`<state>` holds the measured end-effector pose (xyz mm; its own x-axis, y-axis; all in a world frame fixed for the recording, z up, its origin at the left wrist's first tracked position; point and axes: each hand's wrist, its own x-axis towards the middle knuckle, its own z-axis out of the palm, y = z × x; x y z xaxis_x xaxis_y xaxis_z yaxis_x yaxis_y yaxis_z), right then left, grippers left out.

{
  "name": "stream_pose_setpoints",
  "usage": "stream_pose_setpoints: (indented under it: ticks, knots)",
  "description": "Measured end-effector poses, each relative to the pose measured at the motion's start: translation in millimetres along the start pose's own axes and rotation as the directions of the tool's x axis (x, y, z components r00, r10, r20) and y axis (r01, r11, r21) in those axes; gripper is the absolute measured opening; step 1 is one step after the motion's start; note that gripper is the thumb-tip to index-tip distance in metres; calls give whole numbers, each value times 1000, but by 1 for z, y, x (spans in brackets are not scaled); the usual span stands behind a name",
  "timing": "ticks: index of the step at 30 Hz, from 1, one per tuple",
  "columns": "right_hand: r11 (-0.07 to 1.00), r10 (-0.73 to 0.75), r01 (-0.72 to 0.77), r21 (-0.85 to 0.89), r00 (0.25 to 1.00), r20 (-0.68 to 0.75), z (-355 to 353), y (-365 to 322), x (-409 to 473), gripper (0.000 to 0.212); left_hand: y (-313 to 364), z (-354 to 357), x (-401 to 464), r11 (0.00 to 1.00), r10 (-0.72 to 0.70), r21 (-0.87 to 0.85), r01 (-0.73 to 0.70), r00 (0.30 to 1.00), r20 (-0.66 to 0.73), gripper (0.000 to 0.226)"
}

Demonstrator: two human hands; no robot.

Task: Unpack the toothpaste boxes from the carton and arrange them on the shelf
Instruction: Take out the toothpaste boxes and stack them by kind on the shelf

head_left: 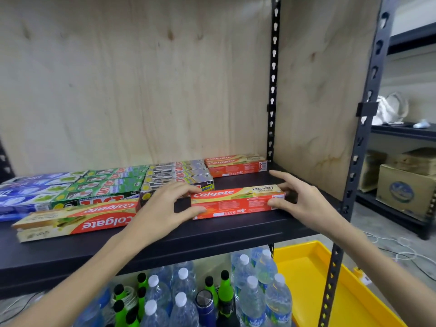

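A red Colgate toothpaste box (236,204) lies lengthwise on the black shelf (212,234), near its front right. My left hand (165,208) grips its left end between thumb and fingers. My right hand (297,199) pinches its right end, index finger stretched out above. A larger Colgate box (75,220) lies at an angle at the front left. Two more Colgate boxes (236,165) sit stacked at the back right. Rows of blue boxes (28,194), green boxes (103,185) and silver boxes (177,175) fill the back left. The carton is out of view.
A plywood back panel and side panel enclose the shelf, with black perforated posts (271,90) at the right. Water bottles (250,291) and green bottles stand on the level below. A yellow tray (330,291) lies at the lower right. Cardboard boxes (403,187) sit on a neighbouring rack.
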<state>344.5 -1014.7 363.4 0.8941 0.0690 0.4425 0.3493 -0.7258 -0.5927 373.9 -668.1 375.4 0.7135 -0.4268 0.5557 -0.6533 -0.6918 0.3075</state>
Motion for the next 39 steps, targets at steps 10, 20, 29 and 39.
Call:
stream_pose_setpoints:
  ticks: [10,20,29,39]
  knots:
    - [968,205,-220,-120,971,-126,-20,40,29,67,50,56,67,963,27,268,-11,998,-56,53]
    - [905,92,-118,-409,992,-84,6,40,94,77,23,69,136,921,-265,291,257,964,-13,57]
    - [938,89,-82,-337,996,4,19,50,135,77,-7,62,164,911,-409,81,405,911,43,82]
    - [965,190,-189,-179,982,-15,21,62,143,89,-22,65,169,894,-448,24,448,893,40,85]
